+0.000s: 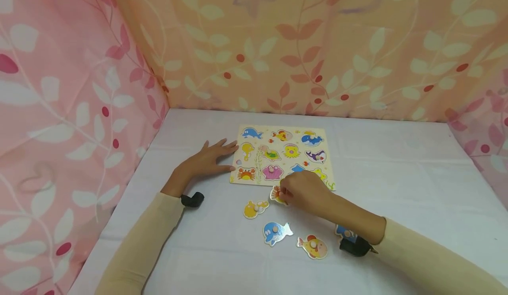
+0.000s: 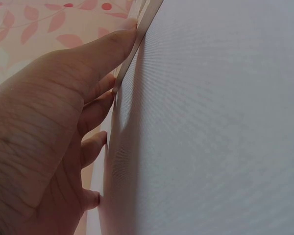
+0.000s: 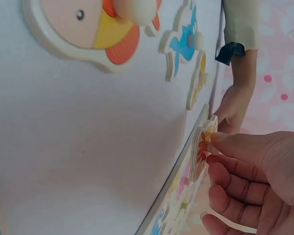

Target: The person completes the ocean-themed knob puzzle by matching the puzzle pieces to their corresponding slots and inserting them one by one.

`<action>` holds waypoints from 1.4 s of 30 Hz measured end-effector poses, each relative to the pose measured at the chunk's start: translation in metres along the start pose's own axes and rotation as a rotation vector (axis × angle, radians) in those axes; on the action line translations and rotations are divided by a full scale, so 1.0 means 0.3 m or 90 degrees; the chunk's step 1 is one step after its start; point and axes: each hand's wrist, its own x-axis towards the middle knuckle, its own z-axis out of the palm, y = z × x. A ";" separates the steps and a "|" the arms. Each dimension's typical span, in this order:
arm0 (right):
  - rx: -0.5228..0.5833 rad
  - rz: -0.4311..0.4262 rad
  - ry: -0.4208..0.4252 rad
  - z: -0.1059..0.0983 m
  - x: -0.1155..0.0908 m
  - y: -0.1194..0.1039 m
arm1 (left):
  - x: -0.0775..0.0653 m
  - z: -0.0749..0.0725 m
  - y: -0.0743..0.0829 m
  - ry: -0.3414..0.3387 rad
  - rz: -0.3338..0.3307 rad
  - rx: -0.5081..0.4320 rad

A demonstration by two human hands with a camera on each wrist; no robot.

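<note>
Pinching: right grip (image 1: 304,192) | orange piece (image 1: 275,195): at fingertips (image 3: 223,142) | left grip (image 1: 208,159): spread, touching board (image 1: 267,130)

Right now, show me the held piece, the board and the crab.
Held piece (image 3: 202,147): right wrist view, its printed face.
Board (image 1: 267,132): head view, bare part along its top row.
Crab (image 1: 246,174): head view, middle of its body.

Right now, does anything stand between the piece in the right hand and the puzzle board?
Nothing visible does. The right hand holds the orange piece close to the puzzle board; the loose yellow piece lies to its left, outside that path.
</note>
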 end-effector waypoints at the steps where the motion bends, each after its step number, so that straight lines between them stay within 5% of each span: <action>1: 0.001 0.000 -0.004 -0.004 0.005 0.001 | 0.000 0.000 0.000 0.000 -0.001 0.001; 20: 0.027 -0.025 -0.031 -0.035 0.167 -0.012 | 0.007 -0.011 0.004 -0.002 0.003 0.002; 42: 0.035 -0.049 -0.065 0.015 0.310 -0.005 | 0.015 -0.006 -0.008 -0.005 0.006 -0.005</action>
